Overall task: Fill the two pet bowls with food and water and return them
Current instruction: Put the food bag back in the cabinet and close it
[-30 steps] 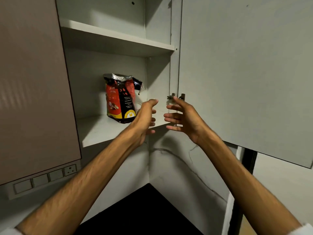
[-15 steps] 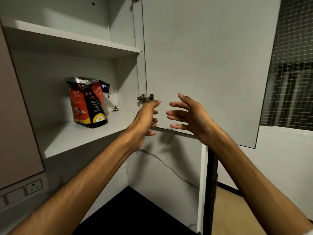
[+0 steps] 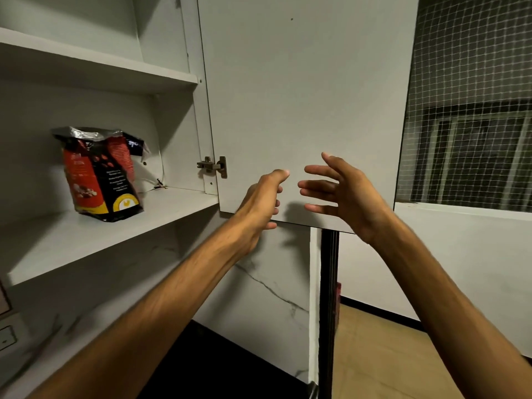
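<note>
A crumpled red-and-black foil food bag [image 3: 99, 174] is seen upright on the white cupboard shelf [image 3: 86, 240]. Right of the bag, the left hand [image 3: 259, 203] and right hand [image 3: 345, 194] are held spread, empty. Fetching food seems underway; a reach leftward to the bag is needed.

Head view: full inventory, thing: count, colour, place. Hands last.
food bag: 1, red and black with a silver top, upright on the lower shelf, left
shelves: 2, white, inside the open cabinet, left
cabinet door: 1, white, swung open, centre
hinge: 1, metal, at the door's lower left edge
socket: 1, white, wall at far left, partly cut off
window mesh: 1, white grid, upper right
floor: wood-coloured, lower right
left hand: 1, open, in front of the door's lower edge, holds nothing
right hand: 1, open, fingers spread, beside the left, holds nothing
</note>
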{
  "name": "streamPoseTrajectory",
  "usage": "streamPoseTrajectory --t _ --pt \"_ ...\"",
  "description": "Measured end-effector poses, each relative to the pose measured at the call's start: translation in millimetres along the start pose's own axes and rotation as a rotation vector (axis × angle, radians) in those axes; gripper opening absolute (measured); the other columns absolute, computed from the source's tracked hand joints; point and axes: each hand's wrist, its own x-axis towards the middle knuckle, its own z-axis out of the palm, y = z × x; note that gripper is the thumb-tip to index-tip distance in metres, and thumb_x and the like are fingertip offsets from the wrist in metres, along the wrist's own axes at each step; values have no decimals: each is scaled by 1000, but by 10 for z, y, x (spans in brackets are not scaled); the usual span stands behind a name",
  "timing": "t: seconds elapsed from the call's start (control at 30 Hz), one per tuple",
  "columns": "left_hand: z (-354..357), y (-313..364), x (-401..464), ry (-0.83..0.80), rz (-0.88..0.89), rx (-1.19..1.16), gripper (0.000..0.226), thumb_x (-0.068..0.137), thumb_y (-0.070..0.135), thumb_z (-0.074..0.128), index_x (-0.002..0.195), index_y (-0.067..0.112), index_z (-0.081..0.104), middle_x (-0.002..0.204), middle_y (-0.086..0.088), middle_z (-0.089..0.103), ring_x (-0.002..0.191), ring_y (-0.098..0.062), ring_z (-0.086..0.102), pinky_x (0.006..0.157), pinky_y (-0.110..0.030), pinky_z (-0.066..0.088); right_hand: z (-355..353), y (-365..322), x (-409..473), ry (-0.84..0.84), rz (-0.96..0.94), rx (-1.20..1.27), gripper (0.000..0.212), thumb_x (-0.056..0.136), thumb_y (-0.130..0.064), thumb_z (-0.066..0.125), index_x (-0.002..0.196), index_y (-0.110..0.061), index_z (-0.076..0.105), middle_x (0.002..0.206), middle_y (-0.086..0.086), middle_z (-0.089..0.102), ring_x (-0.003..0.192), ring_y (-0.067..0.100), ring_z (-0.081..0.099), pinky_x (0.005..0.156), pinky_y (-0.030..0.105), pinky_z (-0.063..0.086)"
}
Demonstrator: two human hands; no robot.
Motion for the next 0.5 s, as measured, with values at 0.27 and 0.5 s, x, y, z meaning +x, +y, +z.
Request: streamPoseTrajectory --t 0.27,0.5 --pt "313 -3 20 -38 80 115 58 76 73 44 107 29 65 113 3 64 114 -25 60 104 -49 49 -355 -7 -100 115 -43 -43 44 101 -51 55 128 -19 70 120 9 77 116 19 72 105 50 56" --pt "591 -34 129 -48 257 352 58 98 64 42 135 23 61 137 0 63 128 -26 55 99 -39 44 -709 0 -83 292 -163 -78 34 101 -40 59 120 -17 73 110 7 80 110 19 75 99 44 58"
